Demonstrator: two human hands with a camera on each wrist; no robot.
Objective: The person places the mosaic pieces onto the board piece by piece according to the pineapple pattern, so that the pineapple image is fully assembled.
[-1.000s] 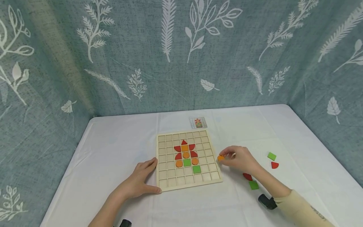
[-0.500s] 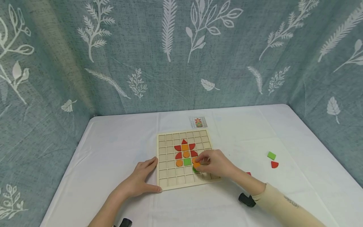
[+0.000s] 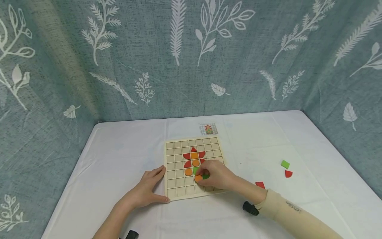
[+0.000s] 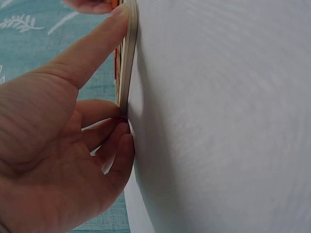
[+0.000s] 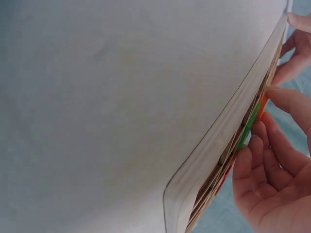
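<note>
A square wooden grid board [image 3: 172,184] lies on the white table, with red, orange and green tiles making a figure in its cells. My left hand [image 3: 146,189] rests along the board's left side, thumb at the near corner and fingertips at the edge; the left wrist view shows the thumb [image 4: 99,46] against the rim. Over the lower middle of the figure, my right hand [image 3: 217,174] pinches a small orange tile [image 3: 198,179] between thumb and fingers, close over a cell below the green square [image 3: 195,170]. Those fingers cover part of the board's right side.
A small pattern card [image 3: 208,129] lies behind the board. To the right are a loose green square [image 3: 285,164], a red quarter-circle [image 3: 288,173] and another red tile [image 3: 260,185], partly behind the right forearm. A patterned curtain [image 3: 155,59] surrounds the table.
My right hand has carried the orange tile left from beside the board, across its right side, to the cells under the figure's centre. My left hand has stayed at the board's edge.
</note>
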